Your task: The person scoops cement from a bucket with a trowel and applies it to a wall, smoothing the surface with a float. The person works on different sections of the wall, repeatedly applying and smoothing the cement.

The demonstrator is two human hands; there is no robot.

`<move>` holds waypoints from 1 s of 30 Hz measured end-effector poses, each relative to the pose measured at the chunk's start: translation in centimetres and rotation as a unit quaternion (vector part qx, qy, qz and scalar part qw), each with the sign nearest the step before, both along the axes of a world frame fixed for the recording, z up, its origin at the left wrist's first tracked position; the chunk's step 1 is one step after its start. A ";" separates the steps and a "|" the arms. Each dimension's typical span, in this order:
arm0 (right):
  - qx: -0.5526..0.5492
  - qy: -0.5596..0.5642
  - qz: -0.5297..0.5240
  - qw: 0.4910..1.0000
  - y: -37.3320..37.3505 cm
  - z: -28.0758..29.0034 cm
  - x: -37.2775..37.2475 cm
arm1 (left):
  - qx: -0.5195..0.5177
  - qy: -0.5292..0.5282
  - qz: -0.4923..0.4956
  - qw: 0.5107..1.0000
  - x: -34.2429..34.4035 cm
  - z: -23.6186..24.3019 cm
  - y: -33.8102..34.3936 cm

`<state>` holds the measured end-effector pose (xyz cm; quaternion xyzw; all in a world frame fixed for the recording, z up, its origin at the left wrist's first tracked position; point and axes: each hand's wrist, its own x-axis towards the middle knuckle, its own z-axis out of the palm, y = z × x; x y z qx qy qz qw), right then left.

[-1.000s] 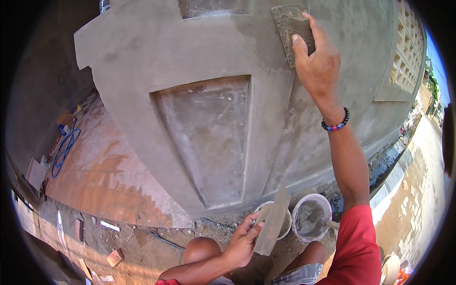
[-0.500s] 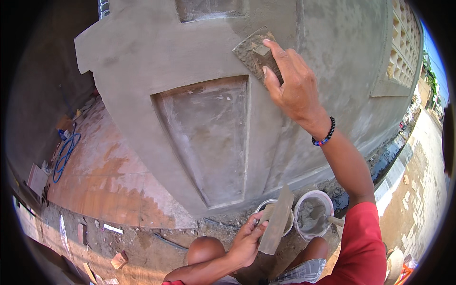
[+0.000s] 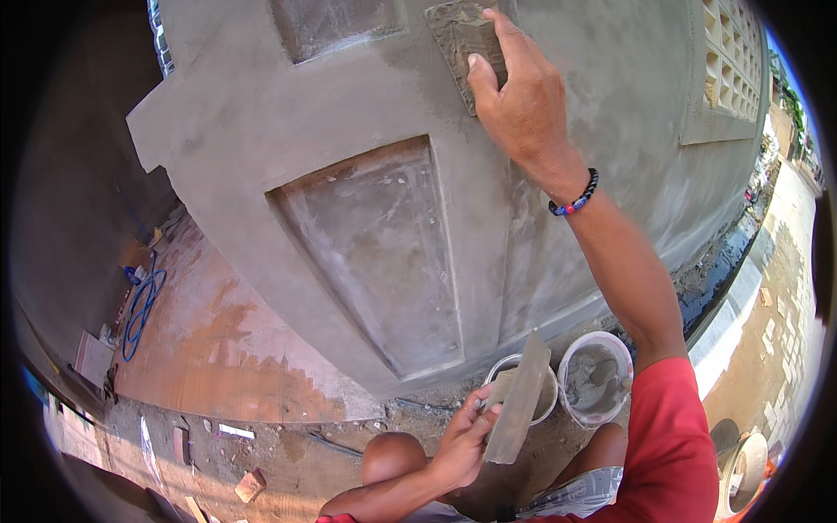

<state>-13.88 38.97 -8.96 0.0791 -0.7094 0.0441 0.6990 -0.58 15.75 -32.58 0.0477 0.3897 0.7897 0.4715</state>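
High on the grey plastered wall (image 3: 222,118), my right hand (image 3: 527,113) grips a mortar-smeared plastering float (image 3: 455,61). The float's face lies against the plaster, just above and right of a recessed panel (image 3: 375,253). A dark beaded bracelet (image 3: 577,202) circles that wrist. Low over my knees, my left hand (image 3: 462,444) is closed round the handle of a flat plastering trowel (image 3: 520,405). The trowel's blade stands tilted on edge, away from the wall. Most of its handle is hidden by my fingers and the blade.
A bucket of wet mortar (image 3: 564,383) stands at the wall's foot, beside a second bucket (image 3: 554,397) partly covered by the trowel. Leftward lie a blue hose (image 3: 139,318), a stained floor slab (image 3: 253,383) and a brick piece (image 3: 250,485). A vent-block window (image 3: 731,65) sits right.
My right hand has slid the float up the wall, farther above the recessed panel, turning it slightly. My left hand still holds the trowel. The whole view has shifted a little.
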 end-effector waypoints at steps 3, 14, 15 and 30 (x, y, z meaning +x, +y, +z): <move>0.074 -0.045 0.007 0.996 0.5 -4.6 0.0 | -0.004 -0.013 0.003 1.000 0.1 -0.2 -0.4; 0.013 -0.063 0.011 0.998 0.0 -3.9 0.2 | -0.028 0.026 0.012 0.999 0.9 0.6 0.1; -0.025 -0.057 0.007 0.998 0.3 -2.0 0.5 | -0.027 0.035 0.000 0.999 0.9 0.9 0.4; 0.025 -0.140 0.038 0.989 -1.2 -7.4 1.3 | -0.048 0.058 -0.008 0.997 1.2 1.1 1.2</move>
